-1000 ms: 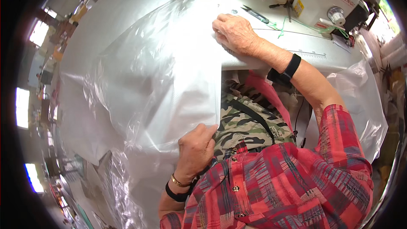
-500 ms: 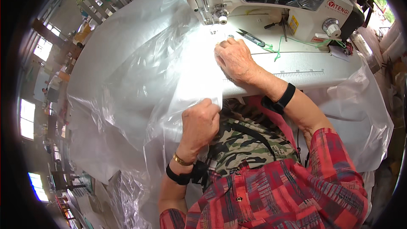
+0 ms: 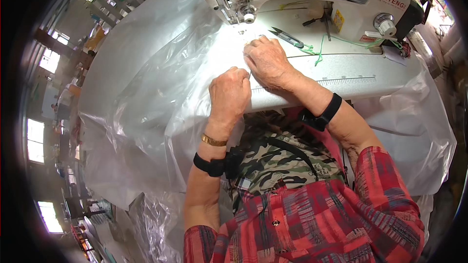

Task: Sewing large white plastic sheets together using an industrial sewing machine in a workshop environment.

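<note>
A large translucent plastic sheet (image 3: 141, 83) spreads over the left of the sewing machine (image 3: 287, 2) and hangs down in folds. My left hand (image 3: 228, 92) is closed on the sheet's right edge, on the near side of the needle area. Just ahead and to the right, my right hand (image 3: 268, 61) has its fingers curled down at the same edge, close to the presser foot (image 3: 242, 32). Glare from the lamp and the hand itself hide its fingertips, but they seem to pinch the sheet.
Thread snips (image 3: 287, 37) lie on the machine bed right of my right hand, beside a loose green thread (image 3: 320, 54). A printed ruler (image 3: 336, 79) runs along the bed's front. More clear plastic (image 3: 409, 141) hangs at the right. A metal rack (image 3: 114, 0) stands at the far left.
My left hand has moved forward along the sheet's edge, close to my right hand. The right hand has barely shifted. The view has tilted slightly.
</note>
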The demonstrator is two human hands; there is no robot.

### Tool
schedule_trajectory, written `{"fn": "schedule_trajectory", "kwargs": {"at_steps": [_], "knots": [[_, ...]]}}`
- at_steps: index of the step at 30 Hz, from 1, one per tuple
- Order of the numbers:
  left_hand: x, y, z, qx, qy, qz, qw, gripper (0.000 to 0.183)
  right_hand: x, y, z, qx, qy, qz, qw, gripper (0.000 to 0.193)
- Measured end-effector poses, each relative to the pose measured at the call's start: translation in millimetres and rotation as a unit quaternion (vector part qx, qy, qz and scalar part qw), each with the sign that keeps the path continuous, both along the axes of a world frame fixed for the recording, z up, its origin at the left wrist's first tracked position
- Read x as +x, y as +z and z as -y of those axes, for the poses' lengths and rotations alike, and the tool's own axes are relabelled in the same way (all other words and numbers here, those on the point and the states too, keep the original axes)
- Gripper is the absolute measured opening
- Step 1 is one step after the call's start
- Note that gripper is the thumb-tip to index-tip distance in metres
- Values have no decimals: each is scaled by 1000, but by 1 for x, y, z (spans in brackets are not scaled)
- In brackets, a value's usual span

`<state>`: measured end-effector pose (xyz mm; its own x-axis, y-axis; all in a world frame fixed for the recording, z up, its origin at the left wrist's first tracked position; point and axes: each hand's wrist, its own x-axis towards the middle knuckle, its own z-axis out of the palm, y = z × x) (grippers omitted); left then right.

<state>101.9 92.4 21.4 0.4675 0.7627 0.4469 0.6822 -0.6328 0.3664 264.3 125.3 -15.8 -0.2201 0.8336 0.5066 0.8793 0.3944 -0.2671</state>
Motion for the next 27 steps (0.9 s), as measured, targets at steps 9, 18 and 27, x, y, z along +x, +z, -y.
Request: {"fn": "schedule_trajectory", "kwargs": {"at_steps": [9, 18, 27], "knots": [[-31, -40, 127, -293, -254, -36, 921, 37, 7, 5, 9, -87, 58, -196, 975, 34], [-121, -154, 127, -225, 13, -22, 974, 59, -23, 2, 103, -259, 35, -682, 683, 45], [-257, -179, 80, 78, 291, -191, 934, 41, -52, -14, 115, -302, 135, -723, 607, 37]]}}
